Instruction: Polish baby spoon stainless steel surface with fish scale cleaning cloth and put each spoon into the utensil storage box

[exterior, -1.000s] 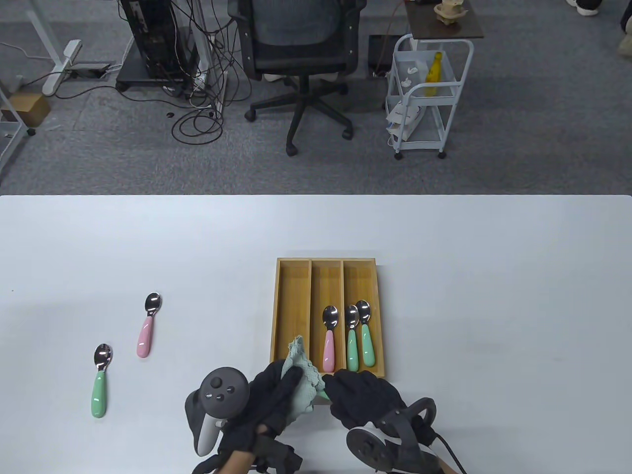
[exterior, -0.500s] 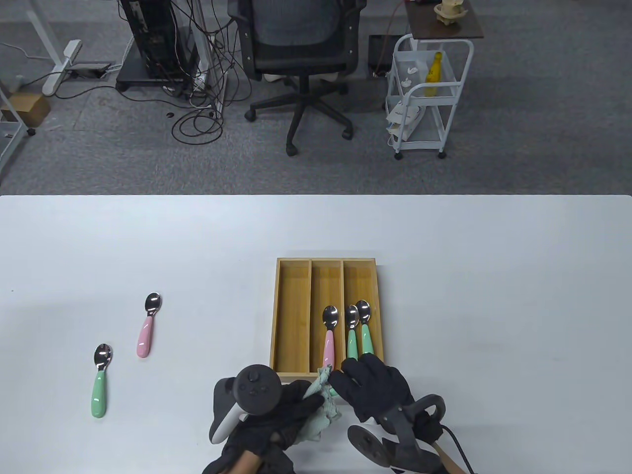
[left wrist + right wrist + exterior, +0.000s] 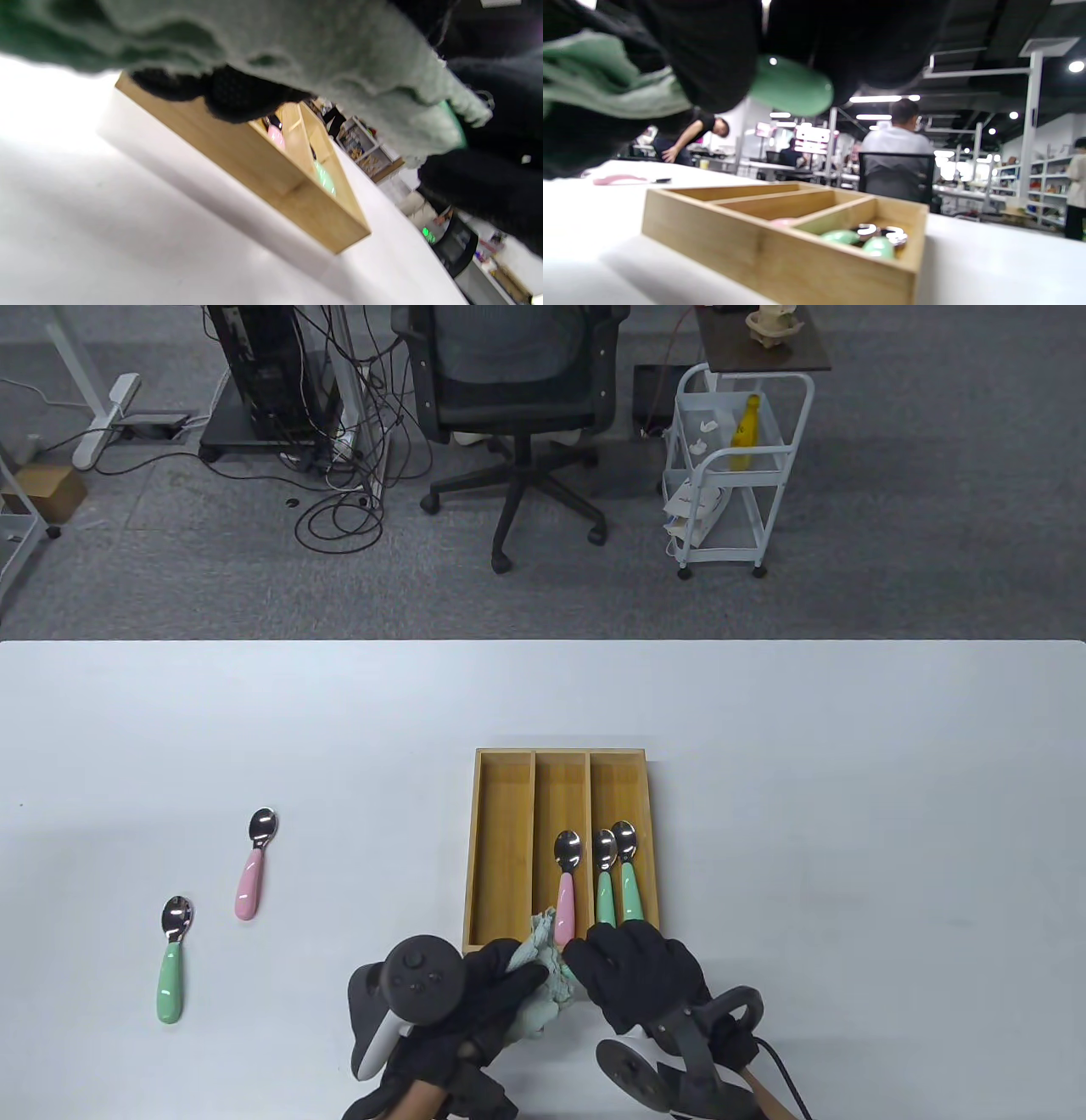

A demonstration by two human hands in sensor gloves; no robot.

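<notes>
At the bottom middle of the table view, the two gloved hands meet just below the box [image 3: 488, 848]. The left hand [image 3: 475, 1001] has its fingers curled round the green cloth [image 3: 543, 980], which is bunched up between the hands. The right hand [image 3: 636, 976] grips a spoon with a green handle [image 3: 791, 87]. In the right wrist view the round end of the handle pokes out from under the black fingers [image 3: 712, 51]. The shiny part of that spoon is hidden by the cloth and the gloves, so I cannot see it.

The box has three slots. The left slot looks bare. A pink spoon [image 3: 566, 886] lies in the middle slot, and the cloth covers the low end of its handle. Two green spoons [image 3: 618, 874] lie side by side in the right slot, with their low ends hidden behind the right hand.

At the left of the table view, a pink spoon [image 3: 253, 861] and a green spoon [image 3: 172, 959] lie on the white counter [image 3: 848, 814], well apart from the box.

The left wrist view is blurry and mostly full of cloth.
</notes>
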